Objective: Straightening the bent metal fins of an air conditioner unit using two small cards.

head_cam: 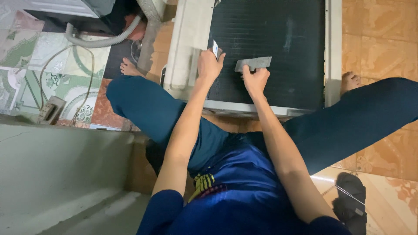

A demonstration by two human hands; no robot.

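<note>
- The landmark here is the air-conditioner unit (265,56), lying on the tiled floor (379,39) between the seated person's spread legs, its dark finned coil face turned up inside a pale casing.
- The left hand (210,65) rests at the coil's left edge, next to the pale casing. Its grip is closed around a small flat white-and-blue piece (215,48), which stands up out of the fist; what kind of tool or card it is cannot be made out.
- The right hand (255,79) lies on the coil a little to the right of the left hand, both near the middle of the unit's height. Its grip is a pinch, fingers closed on the lower edge of a thin grey metal plate (254,63) held flat against the fins.
- Judged from this, the step in hand is work on the fin surface: the plate is pressed to the fins while the other piece is held ready at the edge.
- The next move likely calls for light, even pressure and travel along the fin lines, since thin fins bend easily.
- Left of the unit, a grey corrugated hose (102,41) and a thin cable (65,54) lie on patterned tiles; a dark sandal (352,196) sits well below the unit.
</note>
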